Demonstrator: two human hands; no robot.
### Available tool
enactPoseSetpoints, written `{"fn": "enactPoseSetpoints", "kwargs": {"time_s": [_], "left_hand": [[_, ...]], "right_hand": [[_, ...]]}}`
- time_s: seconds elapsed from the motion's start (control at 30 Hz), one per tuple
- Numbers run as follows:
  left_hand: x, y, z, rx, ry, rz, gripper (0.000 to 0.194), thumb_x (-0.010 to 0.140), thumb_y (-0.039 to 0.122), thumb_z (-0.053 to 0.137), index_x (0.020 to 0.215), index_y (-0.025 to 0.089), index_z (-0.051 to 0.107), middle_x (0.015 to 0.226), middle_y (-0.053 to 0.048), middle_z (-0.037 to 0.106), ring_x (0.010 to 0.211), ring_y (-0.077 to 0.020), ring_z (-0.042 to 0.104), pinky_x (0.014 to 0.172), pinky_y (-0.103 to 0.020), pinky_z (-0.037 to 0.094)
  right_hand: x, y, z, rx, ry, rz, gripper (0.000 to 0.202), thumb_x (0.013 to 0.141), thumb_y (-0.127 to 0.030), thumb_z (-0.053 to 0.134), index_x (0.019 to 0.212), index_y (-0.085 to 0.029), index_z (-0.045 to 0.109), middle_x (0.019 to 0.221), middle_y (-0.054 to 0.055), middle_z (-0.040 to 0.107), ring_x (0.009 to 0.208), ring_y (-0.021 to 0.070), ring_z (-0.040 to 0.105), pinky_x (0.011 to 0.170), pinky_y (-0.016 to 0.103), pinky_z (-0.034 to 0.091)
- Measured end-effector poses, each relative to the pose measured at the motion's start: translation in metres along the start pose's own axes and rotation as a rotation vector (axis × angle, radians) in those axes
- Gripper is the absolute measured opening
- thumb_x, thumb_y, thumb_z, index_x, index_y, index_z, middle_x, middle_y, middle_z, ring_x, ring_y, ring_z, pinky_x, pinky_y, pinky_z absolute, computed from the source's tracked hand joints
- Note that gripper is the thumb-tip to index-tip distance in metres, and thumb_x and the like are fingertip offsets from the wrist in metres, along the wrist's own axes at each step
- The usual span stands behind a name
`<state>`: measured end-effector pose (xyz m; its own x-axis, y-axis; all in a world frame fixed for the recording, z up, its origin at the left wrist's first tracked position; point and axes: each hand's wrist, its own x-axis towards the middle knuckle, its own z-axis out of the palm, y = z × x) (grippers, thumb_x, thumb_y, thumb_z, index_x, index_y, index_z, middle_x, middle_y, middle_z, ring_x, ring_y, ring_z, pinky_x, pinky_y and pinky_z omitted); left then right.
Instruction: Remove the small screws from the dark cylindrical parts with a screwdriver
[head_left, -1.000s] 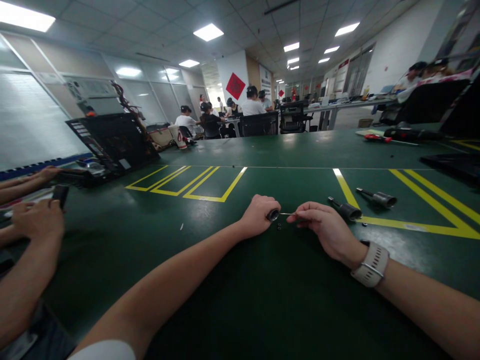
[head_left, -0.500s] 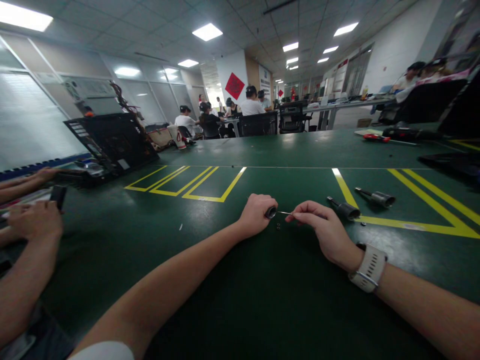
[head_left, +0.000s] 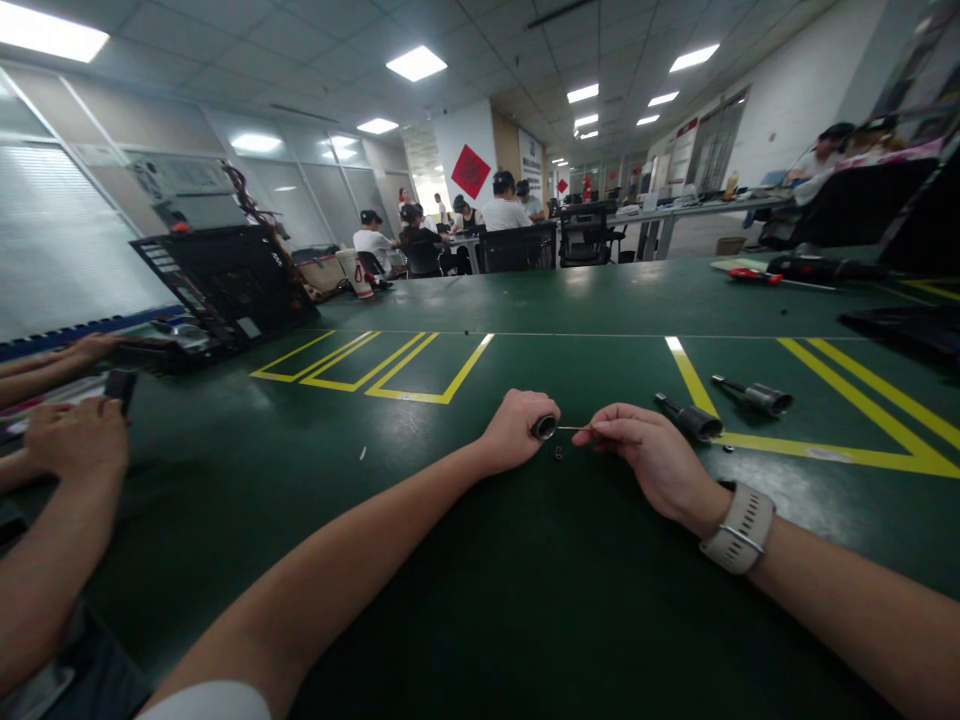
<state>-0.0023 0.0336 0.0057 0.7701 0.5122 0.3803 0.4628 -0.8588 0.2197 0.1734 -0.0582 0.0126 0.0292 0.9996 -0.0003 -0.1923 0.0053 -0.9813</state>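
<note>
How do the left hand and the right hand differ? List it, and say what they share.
Grip: the left hand wraps around a dark cylindrical part, while the right hand pinches a thin rod at its fingertips.
Wrist: the right hand has a pale wristband; the left hand has none.
Shared: both are bare and hold something over the green table.

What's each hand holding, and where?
The left hand grips a hollow metal cylinder around its body; the right hand pinches a thin metal rod near the end farthest from it.
</note>
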Motion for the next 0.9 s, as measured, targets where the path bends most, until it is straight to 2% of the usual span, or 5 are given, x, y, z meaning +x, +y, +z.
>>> {"fn": "enactPoseSetpoints", "kwargs": {"time_s": [0.13,0.27,0.47,0.67,0.9], "left_hand": [[0.000,-0.001,0.002,-0.019,0.018,-0.033,0.009,0.072,0.008,0.051,0.074,0.016,0.056,0.074,0.000,0.059,0.074,-0.0145,0.055,0.072,-0.028,0.036],[0.001,-0.002,0.004,-0.087,0.103,-0.169,0.005,0.073,0.011,0.054,0.074,0.016,0.056,0.073,0.001,0.058,0.070,-0.0135,0.054,0.068,-0.026,0.039],[-0.001,-0.002,0.003,-0.145,0.249,-0.321,0.013,0.069,0.015,0.056,0.082,0.016,0.053,0.072,0.002,0.055,0.065,-0.0125,0.050,0.062,-0.025,0.040],[-0.006,0.001,0.000,-0.260,0.305,-0.322,0.023,0.067,0.008,0.049,0.087,0.017,0.052,0.082,0.000,0.056,0.076,-0.0152,0.052,0.073,-0.030,0.042],[-0.021,0.013,-0.008,-0.245,0.330,-0.191,0.019,0.074,0.013,0.051,0.092,0.018,0.055,0.093,-0.004,0.061,0.090,-0.0190,0.055,0.086,-0.034,0.040]], "right_hand": [[0.000,0.001,0.001,0.023,0.030,-0.019,0.007,0.067,-0.026,0.062,0.065,-0.019,0.061,0.069,0.005,0.068,0.074,0.0209,0.061,0.073,0.036,0.042],[0.002,0.003,-0.003,0.024,0.089,-0.069,0.009,0.067,-0.029,0.058,0.063,-0.021,0.056,0.065,0.003,0.063,0.070,0.0201,0.060,0.072,0.036,0.044],[0.006,0.010,-0.003,-0.227,0.152,-0.113,0.013,0.073,-0.034,0.059,0.078,-0.021,0.059,0.084,0.005,0.064,0.085,0.0233,0.058,0.078,0.040,0.042],[0.001,0.009,0.010,-0.537,0.017,-0.150,0.014,0.074,-0.023,0.059,0.086,-0.025,0.065,0.095,0.004,0.065,0.093,0.0241,0.057,0.084,0.042,0.039],[-0.003,0.013,0.015,-0.712,-0.136,-0.194,0.016,0.079,-0.018,0.052,0.092,-0.026,0.058,0.090,0.003,0.064,0.082,0.0221,0.059,0.070,0.037,0.043]]}}
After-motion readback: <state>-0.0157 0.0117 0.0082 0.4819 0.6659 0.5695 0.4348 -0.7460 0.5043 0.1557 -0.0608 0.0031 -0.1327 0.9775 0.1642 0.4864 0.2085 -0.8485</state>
